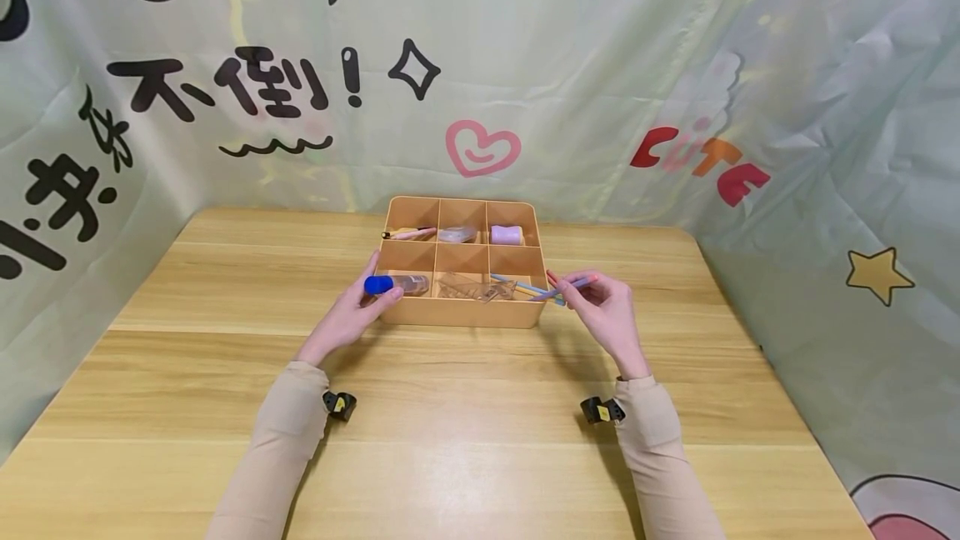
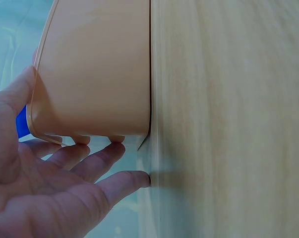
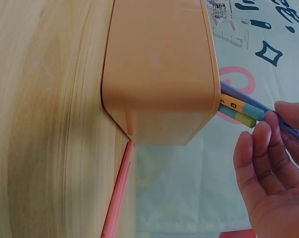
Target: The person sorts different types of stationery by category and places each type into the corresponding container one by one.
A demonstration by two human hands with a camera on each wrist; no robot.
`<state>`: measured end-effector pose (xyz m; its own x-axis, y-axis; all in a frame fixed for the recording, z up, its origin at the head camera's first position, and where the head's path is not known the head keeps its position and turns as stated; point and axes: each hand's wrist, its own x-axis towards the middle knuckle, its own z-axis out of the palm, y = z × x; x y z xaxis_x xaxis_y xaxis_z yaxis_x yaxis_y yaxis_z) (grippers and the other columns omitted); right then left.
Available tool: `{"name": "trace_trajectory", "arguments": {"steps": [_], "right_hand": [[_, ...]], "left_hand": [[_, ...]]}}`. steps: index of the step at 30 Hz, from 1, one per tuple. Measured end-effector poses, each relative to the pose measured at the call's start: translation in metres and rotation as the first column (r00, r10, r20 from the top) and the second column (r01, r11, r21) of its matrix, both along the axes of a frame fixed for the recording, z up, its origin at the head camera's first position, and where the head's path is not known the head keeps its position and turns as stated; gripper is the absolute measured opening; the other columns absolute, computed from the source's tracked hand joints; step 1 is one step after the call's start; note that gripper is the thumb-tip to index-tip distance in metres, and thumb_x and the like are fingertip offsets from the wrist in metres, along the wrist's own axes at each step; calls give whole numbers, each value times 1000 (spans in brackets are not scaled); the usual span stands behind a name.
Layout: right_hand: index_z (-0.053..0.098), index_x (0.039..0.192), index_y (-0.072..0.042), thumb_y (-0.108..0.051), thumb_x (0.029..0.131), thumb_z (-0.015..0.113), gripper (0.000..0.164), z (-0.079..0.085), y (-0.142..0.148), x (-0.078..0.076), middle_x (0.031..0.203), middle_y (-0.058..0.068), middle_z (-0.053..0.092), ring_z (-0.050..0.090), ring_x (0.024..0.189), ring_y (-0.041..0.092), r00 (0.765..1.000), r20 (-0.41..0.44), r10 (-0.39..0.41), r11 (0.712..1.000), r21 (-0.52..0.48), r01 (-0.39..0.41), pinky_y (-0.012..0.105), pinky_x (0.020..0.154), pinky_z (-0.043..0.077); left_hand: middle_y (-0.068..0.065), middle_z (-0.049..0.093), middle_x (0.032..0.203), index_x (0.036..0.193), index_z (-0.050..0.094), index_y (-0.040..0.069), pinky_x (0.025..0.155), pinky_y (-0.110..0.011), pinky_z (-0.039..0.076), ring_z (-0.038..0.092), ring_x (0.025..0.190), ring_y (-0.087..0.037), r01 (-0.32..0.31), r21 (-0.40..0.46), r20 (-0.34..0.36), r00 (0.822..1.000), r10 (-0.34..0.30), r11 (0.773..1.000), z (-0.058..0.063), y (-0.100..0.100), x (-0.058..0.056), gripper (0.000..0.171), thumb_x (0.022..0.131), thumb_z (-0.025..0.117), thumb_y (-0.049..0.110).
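Note:
A tan six-compartment organizer box [image 1: 461, 312] stands near the back of the table. My left hand [image 1: 352, 307] holds its front left corner, thumb at the rim and fingers along the side wall, beside a clear bottle with a blue cap [image 1: 378, 284]. Off the box's right side, my right hand [image 1: 603, 311] pinches a purple pencil [image 3: 243, 95] between thumb and forefinger. The pencil slants over the front right compartment. Yellow and blue pencils [image 3: 236, 105] stick out over the rim there. Red pencils [image 3: 118, 191] lie on the table beside the box.
Clear rulers [image 1: 468, 288] lie in the front middle compartment. At the back are slim pens [image 1: 411, 234], a small clear item [image 1: 457, 235] and a purple roll [image 1: 507, 235]. A printed curtain [image 1: 570, 90] hangs behind the wooden table [image 1: 465, 440].

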<state>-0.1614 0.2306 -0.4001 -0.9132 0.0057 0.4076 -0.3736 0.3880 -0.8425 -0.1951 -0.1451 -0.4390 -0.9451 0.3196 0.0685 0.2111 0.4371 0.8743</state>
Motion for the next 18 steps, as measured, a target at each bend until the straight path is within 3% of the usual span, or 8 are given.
{"name": "trace_trajectory", "arguments": {"steps": [10,18], "right_hand": [[67,88,15,4,85,67,11,26,-15,16,83,27,68,62,68,37,1000,-4,-6,999,34,6,9,56,49],[67,89,15,5,85,67,11,28,-16,18,83,27,68,63,66,30,1000,1,1,999,52,-1,8,55,48]], "left_hand": [[-33,36,144,156,0,17,109,-55,31,39,128,-40,-7,-13,-1,1000,7,1000,0,0,0,83,97,53,41],[-32,36,145,155,-1,19,109,-55,30,39,129,-40,0,-2,6,1000,0,1000,-2,-1,0,82,97,53,41]]}}
